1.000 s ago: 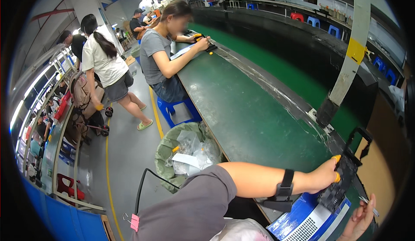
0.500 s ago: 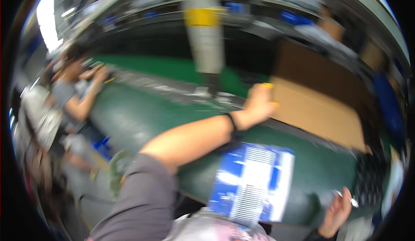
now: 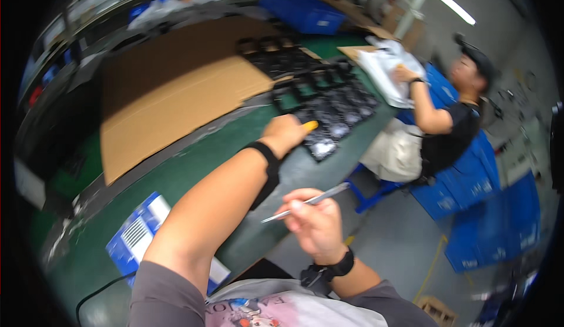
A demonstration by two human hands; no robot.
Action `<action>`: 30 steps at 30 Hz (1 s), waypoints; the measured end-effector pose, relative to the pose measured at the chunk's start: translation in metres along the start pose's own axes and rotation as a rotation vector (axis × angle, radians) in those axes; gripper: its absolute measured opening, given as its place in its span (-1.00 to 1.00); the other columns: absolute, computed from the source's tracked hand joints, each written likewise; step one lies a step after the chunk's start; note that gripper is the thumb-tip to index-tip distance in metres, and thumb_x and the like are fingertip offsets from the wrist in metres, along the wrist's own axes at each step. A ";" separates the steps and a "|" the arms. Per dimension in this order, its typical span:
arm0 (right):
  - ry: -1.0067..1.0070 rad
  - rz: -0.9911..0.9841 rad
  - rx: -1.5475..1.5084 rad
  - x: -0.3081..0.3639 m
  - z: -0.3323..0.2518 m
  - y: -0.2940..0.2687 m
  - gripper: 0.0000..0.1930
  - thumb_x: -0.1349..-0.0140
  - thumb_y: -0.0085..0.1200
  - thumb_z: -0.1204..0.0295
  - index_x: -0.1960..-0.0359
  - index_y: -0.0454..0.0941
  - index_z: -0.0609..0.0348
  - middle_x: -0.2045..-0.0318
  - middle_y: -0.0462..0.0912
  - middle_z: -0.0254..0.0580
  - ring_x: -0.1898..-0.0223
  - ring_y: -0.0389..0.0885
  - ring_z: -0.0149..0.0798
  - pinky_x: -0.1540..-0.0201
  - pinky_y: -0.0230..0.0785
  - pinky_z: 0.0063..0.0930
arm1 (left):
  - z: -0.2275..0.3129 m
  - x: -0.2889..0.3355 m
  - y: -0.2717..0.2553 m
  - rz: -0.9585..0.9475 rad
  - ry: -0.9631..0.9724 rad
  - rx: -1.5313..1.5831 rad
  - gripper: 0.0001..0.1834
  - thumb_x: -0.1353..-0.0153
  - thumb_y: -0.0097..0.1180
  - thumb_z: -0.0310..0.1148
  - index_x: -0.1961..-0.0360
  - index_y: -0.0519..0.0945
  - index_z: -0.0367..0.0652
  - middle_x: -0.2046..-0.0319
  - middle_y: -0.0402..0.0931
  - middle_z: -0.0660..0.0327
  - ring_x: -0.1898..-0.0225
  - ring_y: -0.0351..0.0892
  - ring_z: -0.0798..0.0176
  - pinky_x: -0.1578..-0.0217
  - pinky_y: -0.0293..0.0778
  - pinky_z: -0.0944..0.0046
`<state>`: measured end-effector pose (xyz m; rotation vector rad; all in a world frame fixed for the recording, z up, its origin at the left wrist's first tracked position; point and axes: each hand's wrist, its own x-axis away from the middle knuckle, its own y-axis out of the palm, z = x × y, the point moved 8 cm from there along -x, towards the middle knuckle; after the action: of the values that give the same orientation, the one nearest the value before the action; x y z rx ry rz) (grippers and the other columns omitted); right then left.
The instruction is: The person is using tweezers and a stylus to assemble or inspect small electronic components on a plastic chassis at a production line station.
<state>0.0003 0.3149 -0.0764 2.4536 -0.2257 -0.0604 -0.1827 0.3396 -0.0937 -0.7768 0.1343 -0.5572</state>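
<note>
My left hand (image 3: 285, 135) reaches across the green table, a yellow cover on one fingertip. It is at the near left edge of rows of glossy black pieces (image 3: 346, 107), whose exact kind I cannot make out. Whether its fingers grip one of them is hidden. Closer to my body, my right hand (image 3: 317, 224) is closed around slim silvery tweezers (image 3: 317, 199), held above the table's front edge with the thin point toward the left. Under my left forearm lies a blue and white printed packet (image 3: 136, 233), partly covered by the arm.
A large brown cardboard sheet (image 3: 182, 101) covers the far left of the table (image 3: 247, 242). Behind the black pieces stands a blue bin (image 3: 301, 11). On the right, a seated co-worker (image 3: 452, 115) handles a white bag (image 3: 390, 68), near blue crates (image 3: 493, 233).
The view has swung to the right, bringing the black pieces and the co-worker into sight. My left hand has passed from the cardboard to the black pieces. My right hand has come up with the tweezers.
</note>
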 end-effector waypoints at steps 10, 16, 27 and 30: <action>0.065 0.005 0.000 0.017 0.014 -0.024 -0.85 -0.05 -0.01 0.51 0.35 0.44 0.33 0.52 0.54 -0.12 0.66 0.34 -0.54 0.64 0.13 -0.76 | -0.061 0.020 -0.079 0.230 -0.026 0.531 -0.89 0.13 -0.07 -0.54 0.48 0.39 -0.31 0.60 0.39 0.14 0.62 0.40 0.30 0.61 0.36 0.34; 0.171 -0.074 0.040 0.009 0.044 -0.001 -0.85 -0.06 -0.01 0.50 0.35 0.45 0.34 0.53 0.53 -0.16 0.66 0.31 -0.57 0.65 0.09 -0.76 | -0.074 0.125 -0.159 0.303 0.042 0.898 -0.68 0.09 -0.15 -0.58 0.22 0.30 -0.34 0.42 0.43 0.12 0.54 0.41 0.38 0.52 0.38 0.46; 0.247 -0.243 0.160 -0.006 0.077 0.054 -0.86 -0.06 -0.01 0.49 0.36 0.45 0.30 0.54 0.52 -0.23 0.66 0.31 -0.58 0.65 0.09 -0.75 | -0.177 0.324 -0.209 0.727 -0.085 1.205 -0.64 0.00 -0.19 -0.48 0.12 0.33 -0.33 0.36 0.45 0.18 0.48 0.47 0.41 0.46 0.45 0.49; 0.284 -0.328 0.302 -0.013 0.092 0.086 -0.86 -0.06 0.00 0.48 0.37 0.46 0.29 0.53 0.52 -0.25 0.64 0.35 -0.56 0.63 0.15 -0.75 | -0.200 0.365 -0.209 0.860 -0.073 1.348 -0.65 -0.04 -0.16 -0.46 0.09 0.33 -0.27 0.29 0.45 0.20 0.38 0.49 0.34 0.39 0.46 0.42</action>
<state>-0.0341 0.1947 -0.0940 2.7375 0.3150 0.1934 -0.0257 -0.0971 -0.0589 0.5930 -0.0038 0.2607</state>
